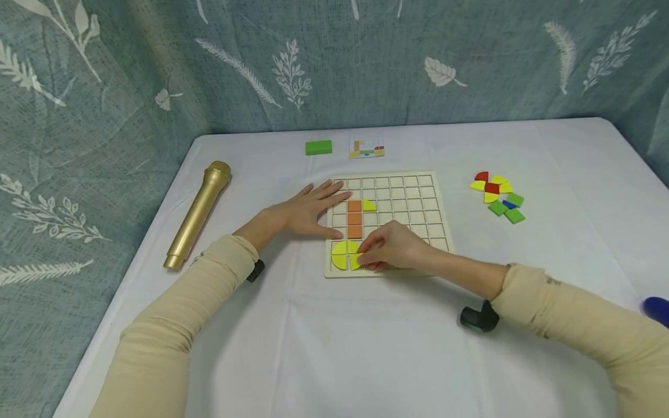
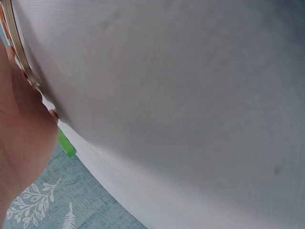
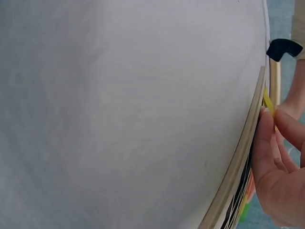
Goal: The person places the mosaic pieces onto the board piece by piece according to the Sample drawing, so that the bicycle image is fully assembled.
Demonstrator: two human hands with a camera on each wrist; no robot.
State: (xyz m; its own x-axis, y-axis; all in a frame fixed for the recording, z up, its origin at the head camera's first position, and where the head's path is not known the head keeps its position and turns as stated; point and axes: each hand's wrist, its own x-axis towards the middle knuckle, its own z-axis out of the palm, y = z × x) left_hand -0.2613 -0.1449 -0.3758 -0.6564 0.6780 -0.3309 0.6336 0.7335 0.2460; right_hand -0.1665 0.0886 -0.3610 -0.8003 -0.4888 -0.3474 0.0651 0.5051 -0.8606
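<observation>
A pale wooden grid board (image 1: 439,200) lies on the table. My left hand (image 1: 308,212) rests across its left edge with the fingers spread. My right hand (image 1: 394,247) pinches a yellow tile (image 3: 268,101) between thumb and fingers, tilted at the board's front left corner. Yellow quarter-circle tiles (image 1: 338,263) form a rounded shape in that corner, partly covered by my right fingers. Orange square tiles (image 1: 354,219) stand in a column behind them, beside another yellow quarter-circle tile (image 1: 369,205). The left wrist view shows mostly tablecloth and part of my left hand (image 2: 24,138).
Loose red, yellow, green and blue tiles (image 1: 492,188) lie right of the board. Behind it are a green block (image 1: 319,147) and a small pattern card (image 1: 367,147). A gold microphone (image 1: 198,215) lies at the left, and a blue object (image 1: 656,310) at the right edge.
</observation>
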